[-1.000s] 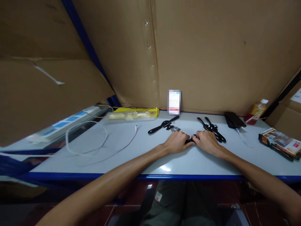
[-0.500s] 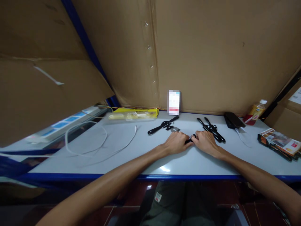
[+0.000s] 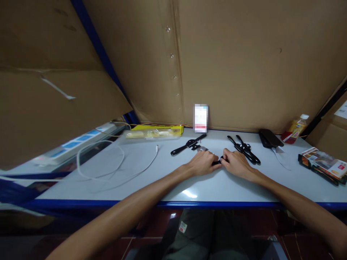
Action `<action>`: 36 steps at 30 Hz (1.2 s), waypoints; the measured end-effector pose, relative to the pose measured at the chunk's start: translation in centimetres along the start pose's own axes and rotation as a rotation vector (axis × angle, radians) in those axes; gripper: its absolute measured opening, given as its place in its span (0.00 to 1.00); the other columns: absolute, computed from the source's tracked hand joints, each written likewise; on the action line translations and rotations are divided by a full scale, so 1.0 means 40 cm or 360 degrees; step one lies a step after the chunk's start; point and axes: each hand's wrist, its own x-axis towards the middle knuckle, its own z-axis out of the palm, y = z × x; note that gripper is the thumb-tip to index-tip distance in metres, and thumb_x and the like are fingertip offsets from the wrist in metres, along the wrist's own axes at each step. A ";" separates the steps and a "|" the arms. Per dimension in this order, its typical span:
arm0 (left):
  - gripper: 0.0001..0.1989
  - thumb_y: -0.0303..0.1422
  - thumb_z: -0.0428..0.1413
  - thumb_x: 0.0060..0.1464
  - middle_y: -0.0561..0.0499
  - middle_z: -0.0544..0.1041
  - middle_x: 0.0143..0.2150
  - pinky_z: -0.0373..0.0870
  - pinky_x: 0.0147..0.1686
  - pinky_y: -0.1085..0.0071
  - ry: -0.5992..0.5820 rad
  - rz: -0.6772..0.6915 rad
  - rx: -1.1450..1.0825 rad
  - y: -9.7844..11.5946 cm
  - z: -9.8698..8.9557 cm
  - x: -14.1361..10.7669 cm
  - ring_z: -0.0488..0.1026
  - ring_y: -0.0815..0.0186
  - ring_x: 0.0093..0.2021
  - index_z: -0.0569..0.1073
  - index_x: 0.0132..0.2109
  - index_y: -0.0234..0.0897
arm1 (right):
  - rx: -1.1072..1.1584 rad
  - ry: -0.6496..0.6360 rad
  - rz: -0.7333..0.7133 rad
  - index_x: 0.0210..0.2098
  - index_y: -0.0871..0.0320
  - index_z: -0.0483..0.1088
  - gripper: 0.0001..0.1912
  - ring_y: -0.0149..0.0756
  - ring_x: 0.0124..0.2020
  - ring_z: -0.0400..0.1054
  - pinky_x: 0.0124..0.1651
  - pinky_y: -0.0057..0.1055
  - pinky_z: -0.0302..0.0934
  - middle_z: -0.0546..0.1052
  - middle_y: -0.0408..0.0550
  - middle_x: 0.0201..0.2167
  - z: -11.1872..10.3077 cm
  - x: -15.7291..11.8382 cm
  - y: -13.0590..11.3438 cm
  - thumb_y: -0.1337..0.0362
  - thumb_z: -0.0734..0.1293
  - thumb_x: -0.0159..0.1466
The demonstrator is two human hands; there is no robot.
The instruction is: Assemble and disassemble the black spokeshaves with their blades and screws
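A black piece [image 3: 217,163] is gripped by the left hand [image 3: 202,163] and right hand [image 3: 236,163] — fingers curled — over the white tabletop [image 3: 168,187]; a black tool [image 3: 181,148] is seen at ten o'clock from it, long black handles [image 3: 249,155] at two o'clock

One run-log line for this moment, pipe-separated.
left hand: holds black part | right hand: grips same part | beyond left hand: black spokeshave | by right hand: two black spokeshaves

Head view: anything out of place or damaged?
No spill or damage visible. Beyond the left hand, one spokeshave looks partly dismantled: a small black part appears loose beside it. The white cable sprawls untidily.
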 end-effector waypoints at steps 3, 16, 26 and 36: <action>0.27 0.52 0.49 0.69 0.43 0.82 0.33 0.62 0.33 0.67 -0.0005 0.0121 0.0032 -0.020 -0.008 -0.004 0.77 0.58 0.33 0.80 0.36 0.37 | 0.0096 0.0080 -0.0037 0.45 0.56 0.72 0.08 0.39 0.30 0.69 0.32 0.33 0.45 0.80 0.47 0.30 -0.004 0.003 0.025 0.60 0.65 0.69; 0.26 0.50 0.48 0.70 0.45 0.79 0.31 0.58 0.31 0.67 -0.0006 0.0265 0.0033 -0.050 -0.031 -0.019 0.73 0.62 0.30 0.78 0.34 0.37 | 0.0359 0.0118 -0.0589 0.39 0.56 0.79 0.18 0.35 0.35 0.71 0.41 0.32 0.58 0.80 0.50 0.41 -0.003 -0.006 0.066 0.73 0.58 0.66; 0.27 0.52 0.49 0.70 0.45 0.78 0.29 0.54 0.29 0.68 0.0042 0.0322 0.0053 -0.062 -0.019 -0.016 0.73 0.62 0.28 0.77 0.32 0.35 | 0.0470 0.0147 -0.0812 0.33 0.56 0.76 0.16 0.34 0.30 0.67 0.36 0.33 0.56 0.80 0.47 0.33 -0.003 -0.012 0.063 0.77 0.59 0.60; 0.27 0.52 0.50 0.70 0.46 0.78 0.29 0.55 0.30 0.68 0.0027 0.0302 0.0013 -0.058 -0.024 -0.016 0.71 0.63 0.28 0.78 0.34 0.35 | 0.0459 0.0117 -0.0815 0.34 0.55 0.75 0.16 0.34 0.32 0.68 0.38 0.34 0.56 0.80 0.48 0.36 -0.010 -0.009 0.074 0.76 0.57 0.61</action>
